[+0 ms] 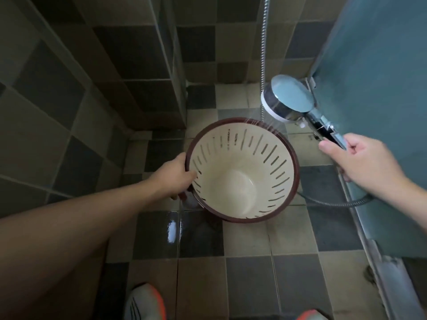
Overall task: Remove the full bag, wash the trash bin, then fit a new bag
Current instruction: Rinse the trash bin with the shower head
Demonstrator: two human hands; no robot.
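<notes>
— Above the wet tiled floor (203,257), what does the left hand (172,175) hold?
— It grips the dark rim of the round, slotted plastic trash bin (242,169), cream inside, without bag.
— And the right hand (362,158)?
— Fingers curled round the chrome shower head (288,100) handle; thin water jets reach the bin's rim.
</notes>
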